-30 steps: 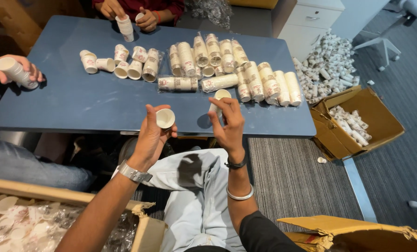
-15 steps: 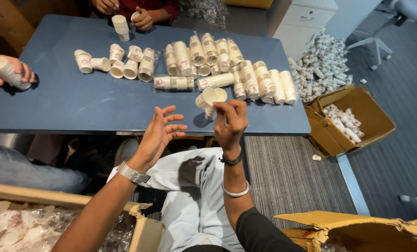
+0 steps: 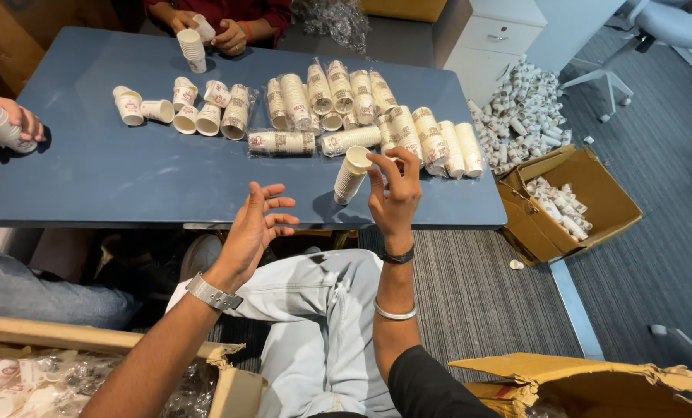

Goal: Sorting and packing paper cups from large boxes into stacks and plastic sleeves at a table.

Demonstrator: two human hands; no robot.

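- Head view: the right hand (image 3: 392, 193) pinches the rim of a tilted stack of paper cups (image 3: 351, 174), its foot on the blue table (image 3: 129, 178) near the front edge.
- The left hand (image 3: 255, 228) hovers just beside it, fingers spread, holding nothing.
- Wrapped cup sleeves (image 3: 346, 108) lie close behind the stack.
- On the floor to the right, an open cardboard box (image 3: 566, 205).

Right hand (image 3: 392, 193) steadies a stack of paper cups (image 3: 351, 175) on the blue table (image 3: 129, 182) | left hand (image 3: 257, 228) open, apparently empty | wrapped cup sleeves (image 3: 361, 116) beyond.
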